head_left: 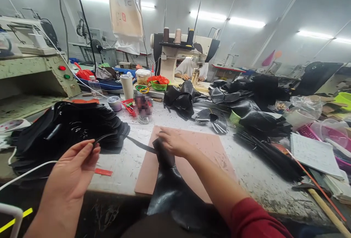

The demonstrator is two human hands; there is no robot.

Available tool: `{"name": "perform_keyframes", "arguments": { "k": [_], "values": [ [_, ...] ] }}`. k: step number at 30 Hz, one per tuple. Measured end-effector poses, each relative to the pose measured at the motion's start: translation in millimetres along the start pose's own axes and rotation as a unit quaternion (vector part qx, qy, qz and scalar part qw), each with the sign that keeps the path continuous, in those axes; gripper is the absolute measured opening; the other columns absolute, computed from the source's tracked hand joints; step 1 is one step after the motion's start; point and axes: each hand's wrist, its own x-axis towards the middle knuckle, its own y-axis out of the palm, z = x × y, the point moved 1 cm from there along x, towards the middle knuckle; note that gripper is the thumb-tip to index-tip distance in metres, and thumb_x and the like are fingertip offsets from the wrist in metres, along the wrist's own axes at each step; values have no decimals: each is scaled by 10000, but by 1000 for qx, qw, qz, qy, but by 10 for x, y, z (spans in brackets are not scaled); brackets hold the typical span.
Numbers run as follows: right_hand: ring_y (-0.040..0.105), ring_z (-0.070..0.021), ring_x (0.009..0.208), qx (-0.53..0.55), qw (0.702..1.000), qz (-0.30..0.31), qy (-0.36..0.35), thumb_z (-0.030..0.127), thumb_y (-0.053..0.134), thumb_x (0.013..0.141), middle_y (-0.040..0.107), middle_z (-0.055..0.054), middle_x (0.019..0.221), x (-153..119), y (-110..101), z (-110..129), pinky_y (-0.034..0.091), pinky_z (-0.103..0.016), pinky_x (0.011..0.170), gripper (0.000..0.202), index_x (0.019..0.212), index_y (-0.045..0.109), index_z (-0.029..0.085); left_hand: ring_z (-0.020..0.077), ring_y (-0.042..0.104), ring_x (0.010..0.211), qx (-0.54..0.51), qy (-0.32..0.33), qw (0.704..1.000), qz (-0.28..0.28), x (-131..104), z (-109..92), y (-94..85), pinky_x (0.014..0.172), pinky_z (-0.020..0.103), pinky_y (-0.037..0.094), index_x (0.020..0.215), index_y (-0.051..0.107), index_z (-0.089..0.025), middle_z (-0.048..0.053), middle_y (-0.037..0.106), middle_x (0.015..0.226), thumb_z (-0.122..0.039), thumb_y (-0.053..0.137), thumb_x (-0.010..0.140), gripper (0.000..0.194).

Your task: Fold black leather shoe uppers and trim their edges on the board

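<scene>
My left hand (75, 163) is closed in a pinch on the end of a thin black strip, in front of a tall stack of black leather pieces (68, 124). The black strip (141, 145) shows again right of the stack and runs to the leather under my right hand; its course against the dark stack is hard to follow. My right hand (174, 143) grips the upper, narrow end of a glossy black leather piece (172, 187). That piece widens downward over the table's front edge toward my lap. Beneath it lies a pinkish board (203, 146).
More black leather parts (181, 99) lie ahead and to the right. A notebook (315, 154) and a wooden-handled hammer (326, 208) are at the right edge. A white cup (126, 86) stands behind the stack. Beyond, a person (192, 68) sits behind a sewing machine (168, 59).
</scene>
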Motion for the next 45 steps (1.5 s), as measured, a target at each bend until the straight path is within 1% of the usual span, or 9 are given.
{"name": "perform_keyframes", "arguments": {
  "k": [3,6,10,14,19,23,28,39,45],
  "values": [
    [532,-207,1027,0,999,27,-40,131,540,764,613,-85,1017,54,10,83,384,-424,940,66,797,570,180,49,590,542,-64,-85,994,-10,-50,27,166,509,84,506,630,606,-132,-27,617,561,57,519,659,210],
    [575,-165,783,-36,998,7,-52,137,528,780,610,-14,740,-118,-201,189,302,-479,998,74,729,520,191,47,595,577,-110,-51,991,-53,6,-16,228,531,83,510,621,585,-124,-30,609,583,79,488,688,235],
    [520,-143,609,-101,991,-35,-79,133,456,806,544,15,590,-427,-554,365,296,-457,1003,145,683,485,202,42,587,598,-164,-2,983,-78,162,-133,336,583,116,518,664,559,-121,-40,592,591,56,481,731,204],
    [521,-151,624,-88,991,-17,-95,166,417,845,578,-10,636,-606,-740,614,430,-341,780,157,733,523,195,10,579,612,-131,-20,991,31,91,5,640,665,117,490,733,536,-151,-87,581,622,-9,489,782,157],
    [567,-138,664,32,995,91,-24,238,479,842,642,-6,744,-674,-673,833,382,-230,586,103,859,576,209,53,579,523,-39,-140,974,176,-391,635,901,600,181,494,690,577,-146,-66,607,585,-101,691,602,151],
    [569,-132,681,121,982,136,50,286,531,817,652,-8,782,-714,-480,801,365,-208,578,111,845,594,199,130,586,493,33,-239,933,269,-746,970,798,489,231,470,657,625,-120,3,634,545,-193,781,445,273],
    [565,-134,706,162,974,117,109,271,512,826,653,-14,790,-827,-342,734,370,-217,612,123,859,607,200,120,564,516,84,-297,884,352,-890,948,616,498,212,431,676,652,-140,2,656,576,-305,778,476,287],
    [563,-146,745,159,972,97,143,258,528,812,655,-10,798,-991,-305,739,371,-232,644,102,814,608,196,144,584,614,171,-280,848,417,-958,863,574,572,236,442,735,707,-179,14,695,684,-298,742,526,243],
    [571,-135,732,173,974,85,116,249,558,803,671,10,780,-1015,-324,730,364,-248,702,79,805,621,200,170,599,658,201,-249,880,351,-963,790,610,563,234,442,689,691,-171,20,684,654,-243,737,476,229]
  ]
}}
